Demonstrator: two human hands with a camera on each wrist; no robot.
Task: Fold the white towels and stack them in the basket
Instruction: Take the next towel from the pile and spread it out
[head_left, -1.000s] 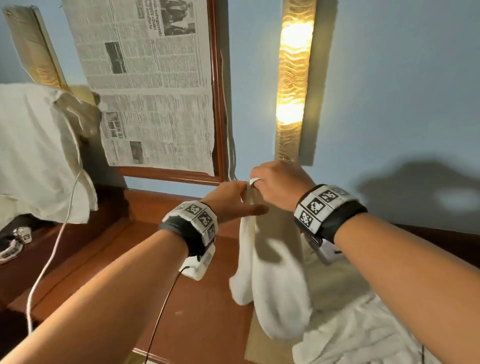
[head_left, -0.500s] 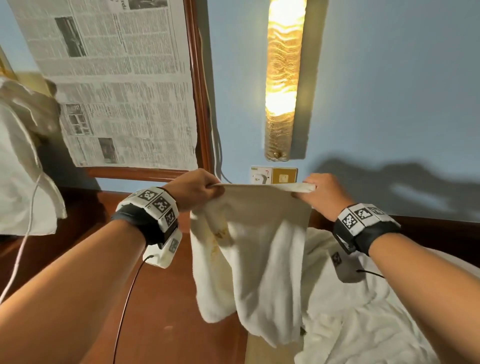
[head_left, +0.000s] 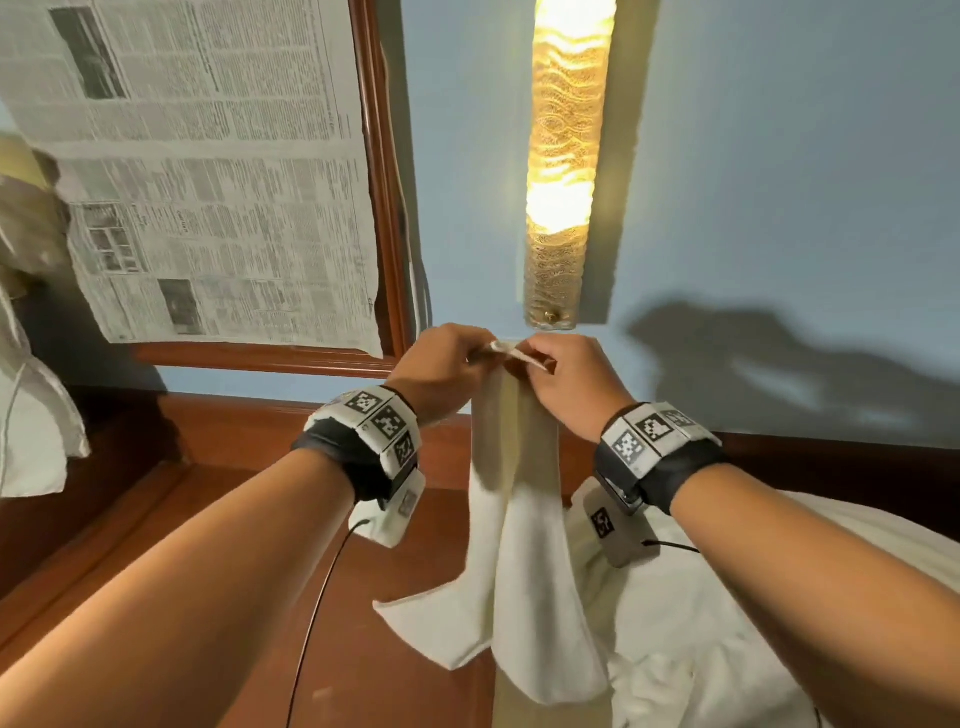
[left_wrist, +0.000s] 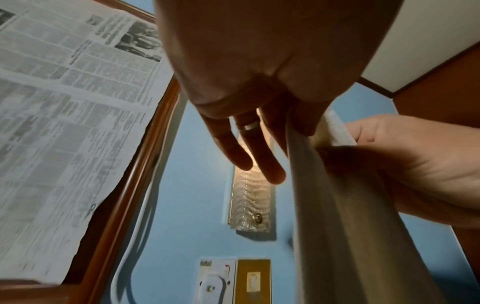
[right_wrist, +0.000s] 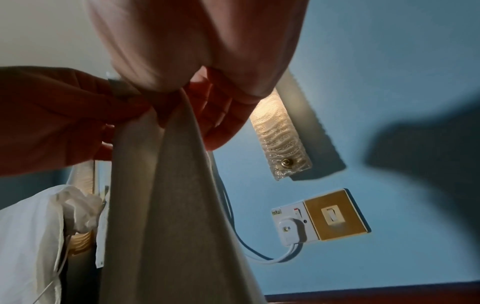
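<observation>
White towel (head_left: 519, 545) hangs lengthwise below both hands, over bed edge; left hand (head_left: 441, 371) and right hand (head_left: 566, 382) touching, each pinching top corners together.

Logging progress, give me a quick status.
Left hand and right hand pinch towel top edge together. Towel hangs folded, midair. Basket not in view.

text: none legible | newspaper (head_left: 208, 171) print: too blurred to read
</observation>
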